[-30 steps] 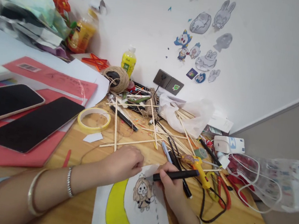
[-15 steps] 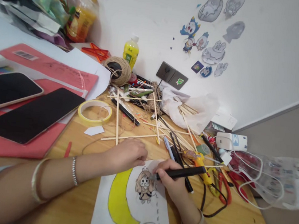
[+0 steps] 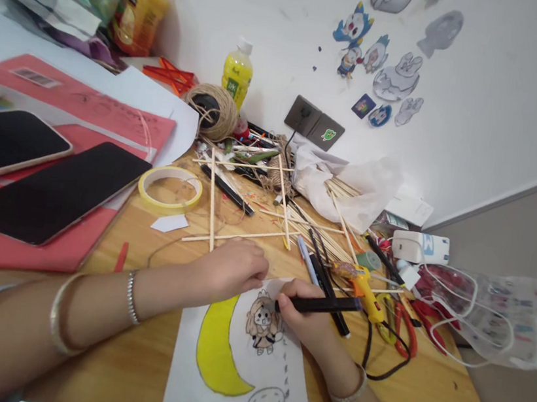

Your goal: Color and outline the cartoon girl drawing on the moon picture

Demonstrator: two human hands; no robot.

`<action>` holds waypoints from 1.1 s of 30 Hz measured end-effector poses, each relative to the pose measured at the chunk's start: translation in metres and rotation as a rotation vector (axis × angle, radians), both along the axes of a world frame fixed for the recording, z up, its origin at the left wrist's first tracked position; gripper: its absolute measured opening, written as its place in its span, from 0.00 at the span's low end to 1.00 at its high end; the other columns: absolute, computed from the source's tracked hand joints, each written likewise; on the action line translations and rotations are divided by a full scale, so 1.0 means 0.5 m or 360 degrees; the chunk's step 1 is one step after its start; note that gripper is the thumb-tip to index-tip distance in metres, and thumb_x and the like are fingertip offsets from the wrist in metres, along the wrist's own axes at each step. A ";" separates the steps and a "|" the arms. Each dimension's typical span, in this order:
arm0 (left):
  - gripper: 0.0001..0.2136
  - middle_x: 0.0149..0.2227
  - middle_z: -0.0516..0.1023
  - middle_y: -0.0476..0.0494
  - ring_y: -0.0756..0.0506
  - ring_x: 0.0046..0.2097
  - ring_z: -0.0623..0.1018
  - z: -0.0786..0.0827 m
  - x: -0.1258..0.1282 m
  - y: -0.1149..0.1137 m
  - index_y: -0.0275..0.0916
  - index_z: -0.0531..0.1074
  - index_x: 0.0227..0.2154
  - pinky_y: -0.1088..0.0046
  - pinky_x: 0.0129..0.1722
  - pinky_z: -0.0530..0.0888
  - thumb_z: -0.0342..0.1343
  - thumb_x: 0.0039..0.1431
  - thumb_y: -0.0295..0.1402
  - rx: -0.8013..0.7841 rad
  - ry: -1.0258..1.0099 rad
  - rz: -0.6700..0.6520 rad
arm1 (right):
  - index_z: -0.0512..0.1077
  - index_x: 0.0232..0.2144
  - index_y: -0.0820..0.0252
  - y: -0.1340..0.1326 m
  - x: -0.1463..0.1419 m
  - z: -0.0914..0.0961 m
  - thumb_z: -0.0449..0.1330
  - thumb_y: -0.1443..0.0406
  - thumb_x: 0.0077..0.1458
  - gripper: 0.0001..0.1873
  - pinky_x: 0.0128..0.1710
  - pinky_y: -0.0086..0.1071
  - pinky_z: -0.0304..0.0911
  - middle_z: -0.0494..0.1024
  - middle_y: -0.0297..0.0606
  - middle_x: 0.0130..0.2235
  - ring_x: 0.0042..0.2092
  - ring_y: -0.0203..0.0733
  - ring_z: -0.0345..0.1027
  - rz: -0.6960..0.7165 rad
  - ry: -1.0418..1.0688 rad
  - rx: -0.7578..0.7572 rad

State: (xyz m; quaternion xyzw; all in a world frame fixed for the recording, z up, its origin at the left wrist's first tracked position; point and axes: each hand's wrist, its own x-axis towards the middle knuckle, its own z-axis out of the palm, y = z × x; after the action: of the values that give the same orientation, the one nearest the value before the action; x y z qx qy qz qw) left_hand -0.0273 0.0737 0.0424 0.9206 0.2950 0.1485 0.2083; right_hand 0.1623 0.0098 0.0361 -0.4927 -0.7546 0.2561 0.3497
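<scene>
A sheet of drawing paper (image 3: 187, 401) lies on the wooden table, bearing a yellow crescent moon, a small character in brown and an uncoloured round, biscuit-like shape. My right hand (image 3: 305, 318) grips a black marker (image 3: 321, 304), its tip end over the character's upper right; the tip itself is hidden by my fingers. At the paper's upper left edge rests my left hand (image 3: 232, 267), its fingers curled in and their undersides out of sight. Just beyond it thin wooden sticks (image 3: 212, 200) cross into a frame.
A roll of yellow tape (image 3: 170, 189) and two phones (image 3: 59, 190) lie to the left. On the right are a yellow glue gun (image 3: 365, 293), scissors with orange handles (image 3: 404, 331) and cables. Twine (image 3: 220, 115) and a yellow drink bottle (image 3: 237, 75) stand at the back.
The marker has tilted flatter, and its tip end has shifted slightly up on the character. My left hand stays at the paper's upper edge. The camera view has shifted a little.
</scene>
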 end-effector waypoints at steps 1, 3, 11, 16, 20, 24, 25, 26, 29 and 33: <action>0.06 0.29 0.74 0.48 0.46 0.35 0.73 -0.001 0.000 0.000 0.38 0.72 0.26 0.71 0.35 0.66 0.57 0.57 0.31 0.0014 -0.0003 0.0001 | 0.61 0.15 0.56 0.000 -0.001 0.001 0.54 0.66 0.51 0.14 0.20 0.27 0.54 0.64 0.29 0.17 0.20 0.34 0.58 0.0008 -0.0001 -0.0007; 0.06 0.29 0.74 0.48 0.46 0.35 0.73 -0.003 0.001 0.000 0.38 0.71 0.26 0.71 0.35 0.65 0.56 0.58 0.31 0.0038 -0.0018 0.0001 | 0.61 0.15 0.56 0.001 -0.002 0.004 0.54 0.67 0.51 0.15 0.20 0.27 0.54 0.64 0.29 0.16 0.20 0.34 0.58 0.0016 -0.0005 -0.0017; 0.05 0.30 0.75 0.47 0.45 0.36 0.74 -0.003 0.001 -0.001 0.38 0.73 0.26 0.71 0.36 0.65 0.57 0.57 0.31 0.0030 0.0009 0.0007 | 0.60 0.15 0.56 0.000 -0.001 0.003 0.54 0.67 0.52 0.15 0.21 0.27 0.54 0.63 0.29 0.16 0.20 0.34 0.58 -0.0014 -0.0038 0.0002; 0.06 0.29 0.74 0.48 0.45 0.36 0.73 -0.009 0.002 0.000 0.38 0.72 0.26 0.70 0.36 0.66 0.56 0.57 0.31 0.0045 -0.0018 0.0006 | 0.61 0.15 0.56 -0.001 -0.001 0.004 0.54 0.67 0.51 0.14 0.21 0.27 0.54 0.64 0.28 0.16 0.20 0.34 0.58 -0.0007 -0.0042 -0.0016; 0.06 0.29 0.74 0.47 0.45 0.36 0.73 -0.014 0.004 0.002 0.38 0.72 0.25 0.70 0.36 0.66 0.57 0.57 0.31 0.0064 -0.0018 0.0011 | 0.61 0.15 0.56 0.000 -0.001 0.003 0.54 0.67 0.51 0.15 0.21 0.27 0.54 0.64 0.29 0.16 0.21 0.34 0.58 -0.0012 -0.0027 -0.0005; 0.05 0.30 0.75 0.47 0.44 0.36 0.74 -0.014 0.004 0.003 0.38 0.73 0.26 0.69 0.37 0.65 0.58 0.56 0.32 0.0061 0.0022 0.0004 | 0.61 0.15 0.56 -0.001 0.000 0.001 0.55 0.67 0.51 0.14 0.21 0.28 0.54 0.64 0.29 0.17 0.21 0.35 0.59 -0.0003 -0.0014 -0.0016; 0.05 0.30 0.74 0.47 0.44 0.36 0.73 -0.014 0.004 0.003 0.38 0.73 0.26 0.69 0.37 0.65 0.58 0.56 0.32 0.0067 0.0022 0.0001 | 0.61 0.15 0.56 -0.001 0.000 0.001 0.55 0.67 0.51 0.14 0.21 0.28 0.54 0.64 0.29 0.17 0.21 0.35 0.59 -0.0011 -0.0011 -0.0011; 0.05 0.30 0.74 0.47 0.44 0.36 0.73 -0.015 0.004 0.003 0.38 0.73 0.27 0.69 0.37 0.65 0.58 0.57 0.32 0.0075 0.0013 -0.0005 | 0.61 0.15 0.56 -0.001 0.001 0.001 0.54 0.67 0.51 0.15 0.21 0.28 0.54 0.64 0.29 0.17 0.20 0.35 0.59 -0.0014 -0.0008 -0.0011; 0.05 0.30 0.74 0.47 0.44 0.37 0.73 -0.015 0.003 0.003 0.38 0.72 0.27 0.69 0.37 0.65 0.58 0.57 0.32 0.0091 -0.0005 -0.0008 | 0.61 0.15 0.56 -0.001 0.001 0.000 0.54 0.66 0.51 0.14 0.21 0.28 0.54 0.64 0.29 0.17 0.21 0.35 0.59 -0.0008 -0.0008 -0.0026; 0.04 0.30 0.75 0.47 0.44 0.37 0.73 -0.012 0.003 0.000 0.38 0.73 0.27 0.69 0.38 0.65 0.57 0.57 0.31 0.0109 0.0041 0.0000 | 0.60 0.15 0.56 -0.001 0.001 0.000 0.55 0.66 0.51 0.15 0.21 0.28 0.53 0.63 0.28 0.17 0.20 0.35 0.58 -0.0020 0.0000 -0.0013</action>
State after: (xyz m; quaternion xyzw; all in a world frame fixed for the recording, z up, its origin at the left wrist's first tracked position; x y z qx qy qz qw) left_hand -0.0258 0.0739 0.0366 0.9290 0.2923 0.1467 0.1730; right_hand 0.1629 0.0095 0.0360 -0.4988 -0.7504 0.2568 0.3493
